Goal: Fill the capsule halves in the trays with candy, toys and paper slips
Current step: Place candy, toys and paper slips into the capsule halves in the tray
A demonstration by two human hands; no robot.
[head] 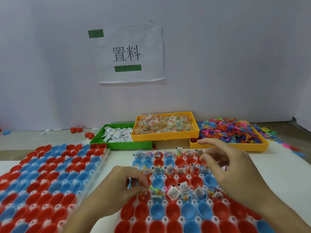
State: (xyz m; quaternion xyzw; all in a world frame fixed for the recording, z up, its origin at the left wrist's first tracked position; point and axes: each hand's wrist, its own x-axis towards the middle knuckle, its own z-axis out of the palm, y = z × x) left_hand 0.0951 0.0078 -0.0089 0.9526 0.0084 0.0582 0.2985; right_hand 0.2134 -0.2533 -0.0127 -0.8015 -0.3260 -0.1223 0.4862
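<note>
A white tray [165, 202] in front of me holds red and blue capsule halves; three of its rows have candy, toys and paper slips in them, the rows between them look bare. My left hand [124, 185] pinches a small candy packet [144, 193] with its fingertips at a red capsule half [143, 198] at the left end of the nearest filled row. Over the tray's right side my right hand [227, 167] hovers with its fingers spread and loosely bent, holding nothing that I can see. A second tray [103, 161] of unfilled halves lies to the left.
Along the wall stand a green bin [121, 145] of paper slips, a yellow bin [165, 137] of candy packets and a yellow bin [227, 147] heaped with colourful toys, some spilled to its right. Loose red capsule halves [76, 130] lie behind the left tray. A paper sign [127, 54] hangs on the wall.
</note>
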